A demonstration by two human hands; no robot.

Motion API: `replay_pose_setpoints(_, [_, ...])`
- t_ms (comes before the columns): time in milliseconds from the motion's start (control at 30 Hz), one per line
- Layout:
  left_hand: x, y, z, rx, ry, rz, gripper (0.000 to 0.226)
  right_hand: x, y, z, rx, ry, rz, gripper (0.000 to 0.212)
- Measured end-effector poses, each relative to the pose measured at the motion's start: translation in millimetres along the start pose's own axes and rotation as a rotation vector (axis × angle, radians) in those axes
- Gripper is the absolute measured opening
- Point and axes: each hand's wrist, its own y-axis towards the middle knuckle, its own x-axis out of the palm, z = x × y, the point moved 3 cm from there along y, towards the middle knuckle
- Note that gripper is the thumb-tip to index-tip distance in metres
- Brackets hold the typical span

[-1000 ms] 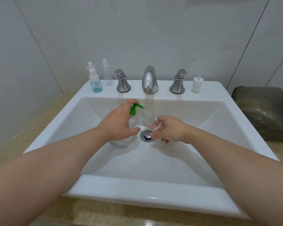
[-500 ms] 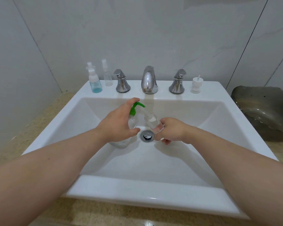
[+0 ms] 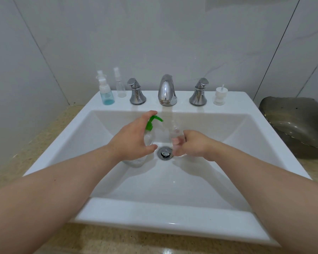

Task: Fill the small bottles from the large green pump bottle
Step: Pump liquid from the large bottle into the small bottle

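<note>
A clear pump bottle with a green pump head stands inside the white sink basin, left of the drain. My left hand grips its body, with the index finger lying over the pump head. My right hand holds a small clear bottle upright just right of the green spout, its open mouth near the nozzle. On the sink's back ledge stand a small bottle with blue liquid, a small clear spray bottle and a loose white pump cap.
A chrome tap with two chrome handles stands on the back ledge. The chrome drain lies between my hands. A dark metal dish sits on the speckled counter at the right. Tiled walls close in behind and to the left.
My right hand has turned the small clear bottle from tilted to nearly upright and brought it closer under the green spout. My left hand has stayed on the pump bottle.
</note>
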Motion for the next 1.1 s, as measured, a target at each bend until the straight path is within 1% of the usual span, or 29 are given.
replay_pose_setpoints(100, [0.6,0.2,-1.0,0.012,-0.004,0.003,0.102,0.4,-4.2,-4.0,-0.056,-0.005,0.026,0.048])
replay_pose_setpoints(200, [0.9,0.2,-1.2,0.033,0.000,0.007,0.102,1.0,-8.6,-8.9,-0.096,-0.018,0.026,0.052])
replay_pose_setpoints(333, [2.6,0.3,-0.5,0.065,0.014,0.005,0.102,3.3,-5.7,-8.1,-0.132,-0.070,0.011,0.041])
replay_pose_setpoints(433, [3.7,0.4,0.2,0.103,0.028,0.011,0.101,4.5,-5.4,-8.3,-0.165,-0.100,0.005,0.037])
replay_pose_setpoints(800, [2.5,0.5,5.8,0.090,0.036,0.011,0.096,5.9,-3.6,-8.9,-0.221,-0.208,0.015,0.038])
replay_pose_setpoints(1100, [1.9,-0.5,7.5,0.068,0.026,0.007,0.095,4.6,-4.8,-9.8,-0.245,-0.211,0.021,0.037])
